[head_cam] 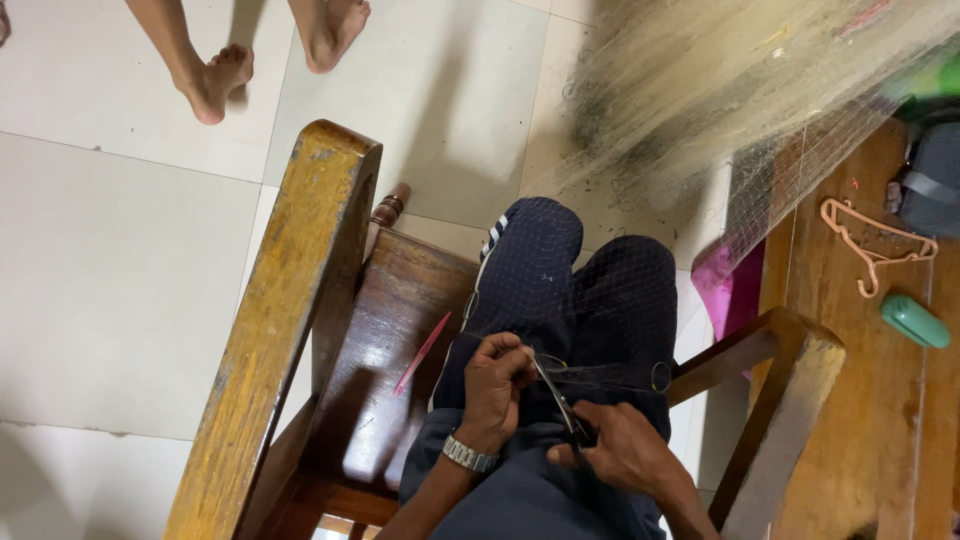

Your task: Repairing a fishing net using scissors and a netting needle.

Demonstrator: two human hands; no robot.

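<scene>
I sit in a wooden chair, my legs in dark blue trousers (570, 290). My left hand (497, 385), with a metal watch (469, 456) on the wrist, pinches a fold of fine fishing net (600, 375) on my lap. My right hand (625, 450) grips small black scissors (560, 400), their blades pointing up toward the pinched net. The net runs from my lap up to a large pale heap (720, 80) at the upper right.
A wooden armrest (290, 300) stands on my left, another (790, 400) on my right. A pink netting needle (422, 352) lies on the seat. Another person's bare feet (270, 50) stand on the white tiles. A wooden bench (850, 400) holds a hanger (872, 245) and green case (915, 322).
</scene>
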